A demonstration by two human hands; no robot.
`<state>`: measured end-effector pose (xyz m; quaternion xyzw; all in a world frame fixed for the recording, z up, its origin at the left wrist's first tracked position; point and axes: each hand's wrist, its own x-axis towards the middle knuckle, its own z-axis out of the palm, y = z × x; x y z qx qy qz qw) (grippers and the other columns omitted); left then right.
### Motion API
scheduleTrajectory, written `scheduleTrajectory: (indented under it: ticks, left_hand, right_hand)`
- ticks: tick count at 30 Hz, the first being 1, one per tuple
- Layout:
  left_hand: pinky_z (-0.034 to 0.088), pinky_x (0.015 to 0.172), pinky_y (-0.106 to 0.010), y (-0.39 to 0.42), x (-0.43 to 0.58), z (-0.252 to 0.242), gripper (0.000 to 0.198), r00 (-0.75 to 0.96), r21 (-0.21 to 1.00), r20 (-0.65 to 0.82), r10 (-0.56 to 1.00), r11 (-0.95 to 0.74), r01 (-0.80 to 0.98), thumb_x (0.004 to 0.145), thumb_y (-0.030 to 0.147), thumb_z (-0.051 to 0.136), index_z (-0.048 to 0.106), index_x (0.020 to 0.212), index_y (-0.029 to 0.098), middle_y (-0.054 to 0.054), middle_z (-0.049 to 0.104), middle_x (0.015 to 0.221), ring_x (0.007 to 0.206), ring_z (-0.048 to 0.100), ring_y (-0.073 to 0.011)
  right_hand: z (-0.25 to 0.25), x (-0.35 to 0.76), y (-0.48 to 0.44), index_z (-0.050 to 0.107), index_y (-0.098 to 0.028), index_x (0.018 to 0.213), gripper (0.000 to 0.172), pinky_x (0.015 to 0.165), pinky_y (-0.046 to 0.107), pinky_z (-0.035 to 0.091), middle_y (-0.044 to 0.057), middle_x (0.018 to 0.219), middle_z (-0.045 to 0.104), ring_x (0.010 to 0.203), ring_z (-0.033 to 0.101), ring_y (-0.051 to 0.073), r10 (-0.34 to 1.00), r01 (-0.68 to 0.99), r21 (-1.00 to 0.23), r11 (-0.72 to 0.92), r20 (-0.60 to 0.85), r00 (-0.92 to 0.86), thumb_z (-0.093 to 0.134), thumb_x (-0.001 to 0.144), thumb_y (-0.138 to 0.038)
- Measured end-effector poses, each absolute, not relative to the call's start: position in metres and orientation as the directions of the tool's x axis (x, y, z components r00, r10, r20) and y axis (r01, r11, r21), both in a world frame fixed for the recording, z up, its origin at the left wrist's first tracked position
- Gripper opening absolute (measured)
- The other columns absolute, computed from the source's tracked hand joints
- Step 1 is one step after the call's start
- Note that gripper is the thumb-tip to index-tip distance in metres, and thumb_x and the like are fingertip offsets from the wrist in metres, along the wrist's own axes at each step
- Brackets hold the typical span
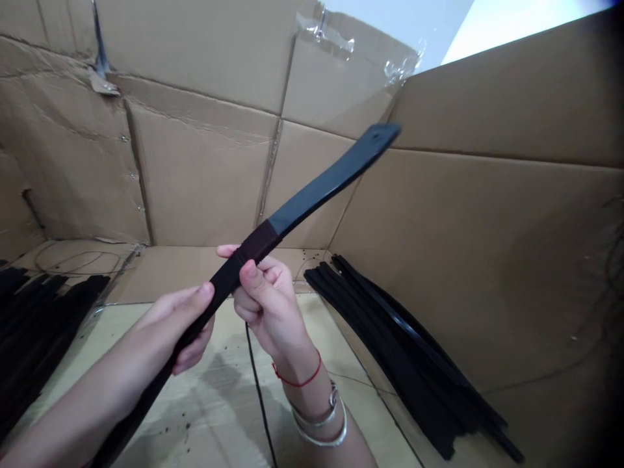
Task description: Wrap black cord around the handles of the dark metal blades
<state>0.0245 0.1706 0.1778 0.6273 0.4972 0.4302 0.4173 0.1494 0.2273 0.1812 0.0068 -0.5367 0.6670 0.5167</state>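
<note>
- I hold one long dark strip (227, 276) in both hands, raised above the tabletop (209, 400).
- Its long axis runs aslant, from near my left forearm up to the right; the bare grey end (334, 182) points past the far edge, toward the far right corner where the cardboard walls (205, 175) meet.
- My left hand (173, 315) has its grip closed round the black sleeve (139, 413), thumb on top, fingers curling under.
- My right hand (266, 299) pinches narrowly where the sleeve meets a reddish-brown band (260, 240); a fingertip shows on the far side.
- My left forearm covers part of the strip, and its lower end is cut off by the frame.
- The grey tip is slightly blurred; I cannot tell whether its dark spot is a hole.
- A thin black cord (258, 387) runs down below my right hand; its upper end is hidden.
- Black strips lie along the right edge (385, 331), others by the left edge (43, 325), too dark to count.
</note>
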Motion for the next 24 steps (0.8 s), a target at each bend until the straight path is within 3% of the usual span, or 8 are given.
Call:
scheduleTrajectory:
  ticks: [2, 7, 10, 12, 16, 20, 22, 24]
  left_hand:
    - [0.034, 0.053, -0.025, 0.172, 0.022, 0.179, 0.054, 0.152, 0.943, 0.154, 0.976, -0.191, 0.271, 0.089, 0.066, 0.033, 0.041, 0.062, 0.02, 0.001, 0.042, 0.054, 0.051, 0.037, -0.0127]
    - [0.031, 0.056, -0.027, 0.166, 0.016, 0.174, 0.037, -0.158, 0.694, 0.34, 0.927, -0.134, 0.708, 0.085, 0.058, 0.05, 0.051, 0.093, 0.022, -0.001, 0.052, 0.067, 0.062, 0.047, -0.0183]
    - [0.03, 0.05, -0.024, 0.162, 0.013, 0.175, 0.048, 0.09, 0.845, 0.185, 0.979, -0.205, 0.493, 0.087, 0.066, 0.037, 0.054, 0.089, 0.021, 0.001, 0.044, 0.059, 0.053, 0.04, -0.0146]
    - [0.033, 0.05, -0.023, 0.163, 0.014, 0.177, 0.051, 0.201, 0.905, 0.141, 0.969, -0.209, 0.371, 0.086, 0.068, 0.034, 0.054, 0.086, 0.02, 0.001, 0.043, 0.058, 0.052, 0.041, -0.0138]
    - [0.033, 0.053, -0.024, 0.166, 0.02, 0.18, 0.038, -0.163, 0.778, 0.359, 0.919, -0.198, 0.596, 0.086, 0.058, 0.049, 0.05, 0.077, 0.021, -0.002, 0.052, 0.064, 0.06, 0.046, -0.0156]
    - [0.026, 0.042, -0.022, 0.165, 0.02, 0.178, 0.054, 0.074, 0.949, 0.097, 0.993, -0.115, 0.294, 0.089, 0.068, 0.031, 0.045, 0.067, 0.021, 0.004, 0.035, 0.048, 0.043, 0.03, -0.0108]
    - [0.035, 0.049, -0.023, 0.165, 0.019, 0.177, 0.047, 0.089, 0.932, 0.171, 0.981, -0.191, 0.308, 0.089, 0.065, 0.038, 0.049, 0.077, 0.021, 0.003, 0.043, 0.054, 0.049, 0.04, -0.0117]
    - [0.036, 0.055, -0.023, 0.164, 0.019, 0.177, 0.034, -0.078, 0.808, 0.346, 0.935, -0.255, 0.53, 0.086, 0.056, 0.052, 0.051, 0.087, 0.022, 0.002, 0.05, 0.063, 0.058, 0.046, -0.0138]
  right_hand:
    - [0.181, 0.149, 0.226, 0.068, -0.015, 0.096, 0.021, 0.038, 0.019, 0.01, -0.011, 0.05, 0.023, 0.04, 0.012, 0.002, 0.709, -0.712, -0.687, 0.144, 0.574, -0.41, 0.072, 0.083, -0.032]
    - [0.18, 0.143, 0.222, 0.066, -0.015, 0.093, 0.034, 0.038, 0.021, 0.012, -0.011, 0.05, 0.029, 0.041, 0.015, 0.002, 0.818, -0.667, -0.716, 0.205, 0.5, -0.284, 0.078, 0.075, -0.04]
    - [0.183, 0.146, 0.221, 0.067, -0.013, 0.085, 0.032, 0.038, 0.021, 0.011, -0.009, 0.049, 0.032, 0.04, 0.016, 0.002, 0.75, -0.606, -0.779, 0.165, 0.498, -0.436, 0.08, 0.072, -0.04]
    - [0.183, 0.148, 0.221, 0.067, -0.013, 0.081, 0.027, 0.037, 0.022, 0.012, -0.009, 0.048, 0.032, 0.039, 0.016, 0.003, 0.766, -0.598, -0.765, 0.238, 0.526, -0.369, 0.076, 0.077, -0.038]
    - [0.182, 0.148, 0.224, 0.067, -0.014, 0.083, 0.025, 0.038, 0.021, 0.013, -0.01, 0.049, 0.029, 0.04, 0.016, 0.003, 0.801, -0.639, -0.703, 0.313, 0.557, -0.221, 0.073, 0.08, -0.037]
    - [0.183, 0.15, 0.226, 0.07, -0.014, 0.093, 0.027, 0.039, 0.021, 0.011, -0.011, 0.049, 0.024, 0.041, 0.013, 0.003, 0.73, -0.621, -0.764, 0.176, 0.524, -0.438, 0.073, 0.08, -0.038]
    - [0.182, 0.149, 0.225, 0.07, -0.014, 0.093, 0.025, 0.039, 0.021, 0.011, -0.01, 0.049, 0.026, 0.041, 0.014, 0.003, 0.763, -0.637, -0.743, 0.204, 0.529, -0.372, 0.072, 0.081, -0.036]
    - [0.181, 0.146, 0.223, 0.069, -0.015, 0.094, 0.025, 0.039, 0.021, 0.011, -0.01, 0.049, 0.029, 0.041, 0.016, 0.003, 0.805, -0.668, -0.702, 0.248, 0.532, -0.26, 0.073, 0.081, -0.036]
